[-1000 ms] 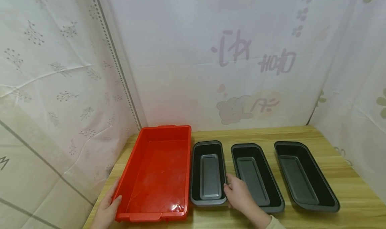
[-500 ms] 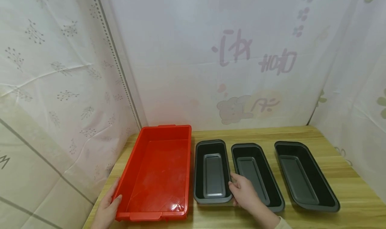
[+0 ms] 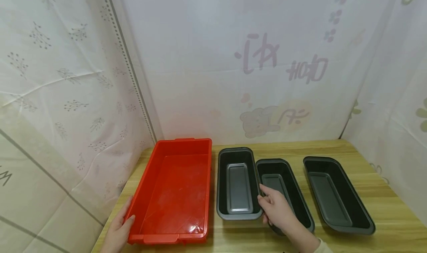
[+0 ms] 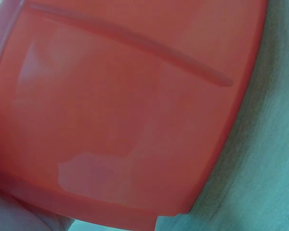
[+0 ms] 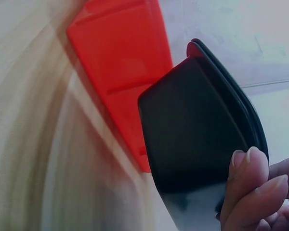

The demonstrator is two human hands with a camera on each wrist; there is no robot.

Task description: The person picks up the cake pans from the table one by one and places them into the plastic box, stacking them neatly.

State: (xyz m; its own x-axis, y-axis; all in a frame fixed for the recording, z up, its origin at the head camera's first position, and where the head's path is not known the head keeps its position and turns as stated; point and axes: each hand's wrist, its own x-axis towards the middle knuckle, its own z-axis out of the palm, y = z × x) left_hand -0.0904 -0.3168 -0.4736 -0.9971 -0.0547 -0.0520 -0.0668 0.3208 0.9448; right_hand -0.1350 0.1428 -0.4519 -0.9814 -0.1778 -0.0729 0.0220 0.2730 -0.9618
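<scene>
In the head view my right hand pinches the right rim of a dark grey loaf pan, thumb and fingers on its edge. The right wrist view shows the pan's black outer side raised off the wooden surface, with the fingers at its rim. My left hand grips the near left edge of a red plastic tray, thumb over the rim. The left wrist view has the tray's smooth outer wall filling most of it, part of the hand showing in the lower left corner.
A second loaf pan stands just right of the held one, partly covered by it and my right hand. Farther right is a third loaf pan. All are on a wooden table against a printed cloth wall.
The held loaf pan has moved right, away from the red tray, and risen, now overlapping the second pan in the head view. My right hand moved with it; the left hand and tray stayed put.
</scene>
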